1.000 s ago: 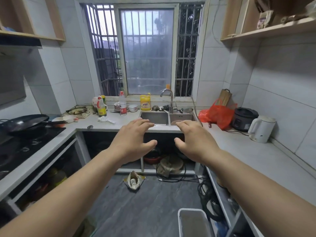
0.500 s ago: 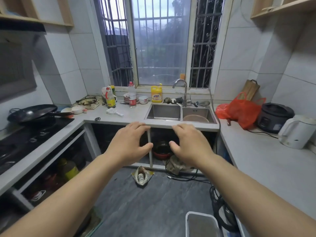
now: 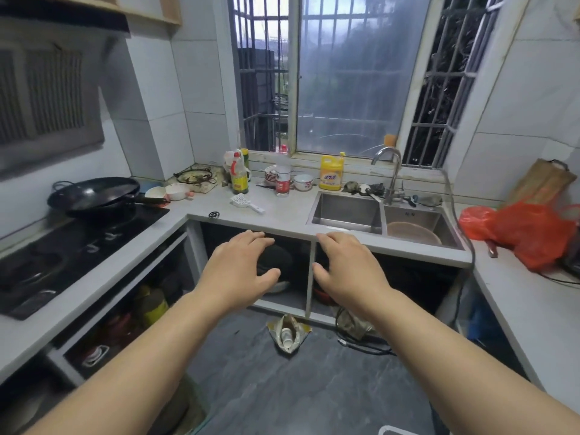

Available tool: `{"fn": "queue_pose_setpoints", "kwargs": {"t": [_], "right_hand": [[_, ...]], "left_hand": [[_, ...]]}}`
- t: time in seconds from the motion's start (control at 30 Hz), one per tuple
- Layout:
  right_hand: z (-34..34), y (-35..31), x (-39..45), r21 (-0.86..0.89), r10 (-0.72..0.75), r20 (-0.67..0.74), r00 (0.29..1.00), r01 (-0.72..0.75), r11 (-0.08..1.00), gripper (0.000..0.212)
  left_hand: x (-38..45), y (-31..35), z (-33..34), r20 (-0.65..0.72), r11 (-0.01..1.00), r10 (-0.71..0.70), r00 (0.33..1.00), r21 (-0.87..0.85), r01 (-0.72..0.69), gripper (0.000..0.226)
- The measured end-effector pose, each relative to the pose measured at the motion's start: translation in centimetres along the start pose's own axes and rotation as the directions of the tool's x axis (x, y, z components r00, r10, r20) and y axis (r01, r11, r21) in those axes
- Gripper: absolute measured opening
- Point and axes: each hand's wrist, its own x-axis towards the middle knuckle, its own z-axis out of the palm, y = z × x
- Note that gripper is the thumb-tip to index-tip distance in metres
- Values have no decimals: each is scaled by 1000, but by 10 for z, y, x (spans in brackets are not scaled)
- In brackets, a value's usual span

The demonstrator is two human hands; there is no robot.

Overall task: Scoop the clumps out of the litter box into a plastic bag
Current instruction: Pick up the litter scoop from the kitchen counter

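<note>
flat slotted white plastic scoop point(image 3: 247, 204) on smooth grey counter point(image 3: 282, 215)

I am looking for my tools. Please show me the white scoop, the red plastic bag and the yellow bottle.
white scoop point(image 3: 241, 200), head view, on its slotted blade
red plastic bag point(image 3: 533, 230), head view, on its crumpled side
yellow bottle point(image 3: 331, 174), head view, on its label

Grey countertop point(image 3: 282, 216) with white scoop point(image 3: 246, 203), bottles.

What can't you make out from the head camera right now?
- Litter box: only a white corner shows, cut by the bottom edge; contents unseen.
- Shelf under the counter: partly hidden by left hand and right hand, and dark.
- Red plastic bag: contents hidden.
</note>
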Motion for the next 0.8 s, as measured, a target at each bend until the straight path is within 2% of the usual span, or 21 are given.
{"fn": "queue_pose_setpoints", "kwargs": {"t": [0.2,0.43,0.6,0.8], "right_hand": [[44,-40,74,7,33,27,999,-33,999,49],[83,-54,147,8,41,53,998,-41,999,46],[120,-47,195,34,33,77,997,-36,999,47],[167,-9,268,77,20,96,995,-27,997,51]], "left_hand": [[53,-83,-11,12,1000,5,1000,29,-5,68],[108,-141,3,46,1000,-7,999,5,7,68],[153,-166,26,80,1000,-26,996,8,26,69],[223,-187,63,118,997,-63,991,44,58,68]]}}
